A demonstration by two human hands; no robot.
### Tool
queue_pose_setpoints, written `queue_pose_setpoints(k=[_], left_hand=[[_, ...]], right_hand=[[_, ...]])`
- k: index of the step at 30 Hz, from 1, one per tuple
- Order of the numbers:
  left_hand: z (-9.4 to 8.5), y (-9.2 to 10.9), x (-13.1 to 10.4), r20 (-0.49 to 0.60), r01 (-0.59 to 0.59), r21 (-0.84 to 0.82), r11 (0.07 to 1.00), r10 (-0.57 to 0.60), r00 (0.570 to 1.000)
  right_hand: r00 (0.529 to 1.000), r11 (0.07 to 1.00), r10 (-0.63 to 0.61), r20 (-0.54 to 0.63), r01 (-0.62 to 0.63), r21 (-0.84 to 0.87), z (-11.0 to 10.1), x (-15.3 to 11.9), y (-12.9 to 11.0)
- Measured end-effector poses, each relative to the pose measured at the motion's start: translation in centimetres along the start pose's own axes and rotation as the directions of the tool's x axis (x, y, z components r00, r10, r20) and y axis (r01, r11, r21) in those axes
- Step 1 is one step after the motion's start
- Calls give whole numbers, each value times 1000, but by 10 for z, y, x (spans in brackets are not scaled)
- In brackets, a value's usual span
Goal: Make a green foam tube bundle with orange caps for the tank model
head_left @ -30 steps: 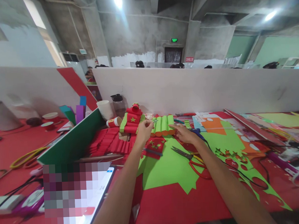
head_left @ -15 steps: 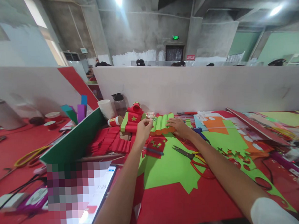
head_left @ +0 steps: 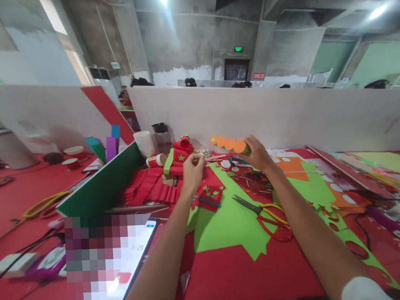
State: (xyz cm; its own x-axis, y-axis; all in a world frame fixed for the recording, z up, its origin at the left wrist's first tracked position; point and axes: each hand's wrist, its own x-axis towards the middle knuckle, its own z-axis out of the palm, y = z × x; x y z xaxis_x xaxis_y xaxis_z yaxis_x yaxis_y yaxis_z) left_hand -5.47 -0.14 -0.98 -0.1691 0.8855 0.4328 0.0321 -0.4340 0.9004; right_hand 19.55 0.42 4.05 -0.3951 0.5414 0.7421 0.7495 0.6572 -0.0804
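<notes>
My right hand [head_left: 258, 152] grips one end of a row of green paper rolls with orange round ends [head_left: 230, 144], raised above the table with the orange ends facing me. A small green star sits on the leftmost orange circle. My left hand [head_left: 193, 169] is pinched near the red paper figure [head_left: 181, 158]; whatever is between its fingertips is too small to make out. Below it lies a red piece with several green stars [head_left: 211, 191]. Scissors with red and yellow handles [head_left: 260, 209] rest on a sheet of green paper [head_left: 223, 233].
Red folded paper strips [head_left: 148, 187] lie by a green divider [head_left: 98, 181] at left. A phone [head_left: 135, 259] lies in front. Paper cups [head_left: 144, 143] and a dark-lidded bottle [head_left: 162, 136] stand against the white partition [head_left: 268, 116]. Orange paper [head_left: 293, 167] lies at right.
My right hand has lifted the paper rolls off the table and tipped them, so the orange ends now face me. My left hand, still pinched, no longer sits beside them.
</notes>
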Motion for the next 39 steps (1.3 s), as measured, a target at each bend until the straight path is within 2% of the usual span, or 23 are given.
queue_pose_setpoints(k=[2, 5, 10, 13, 20, 31, 39], left_hand=[[1, 5, -2, -3, -28, -20, 999, 28, 1000], [2, 13, -5, -2, -71, -42, 997, 71, 997], [5, 20, -10, 17, -30, 8, 1000, 30, 999], [7, 24, -14, 33, -8, 40, 999, 7, 999], [9, 23, -14, 41, -39, 155, 987, 33, 999], [11, 22, -20, 32, -127, 358, 925, 123, 992], [12, 25, -25, 101, -220, 503, 836, 196, 975]], right_hand=[[1000, 1000, -25, -2, 25, -8, -18, 5, -10], [997, 999, -52, 63, 53, -6, -36, 10, -22], [984, 997, -71, 161, 75, -21, -49, 14, -34], [970, 993, -92, 224, 105, -50, -52, 15, -38], [939, 980, -82, 335, 138, -146, -52, 21, -48], [928, 982, -96, 360, 148, -120, -56, 21, -54], [920, 973, -100, 379, 171, -158, -56, 23, -62]])
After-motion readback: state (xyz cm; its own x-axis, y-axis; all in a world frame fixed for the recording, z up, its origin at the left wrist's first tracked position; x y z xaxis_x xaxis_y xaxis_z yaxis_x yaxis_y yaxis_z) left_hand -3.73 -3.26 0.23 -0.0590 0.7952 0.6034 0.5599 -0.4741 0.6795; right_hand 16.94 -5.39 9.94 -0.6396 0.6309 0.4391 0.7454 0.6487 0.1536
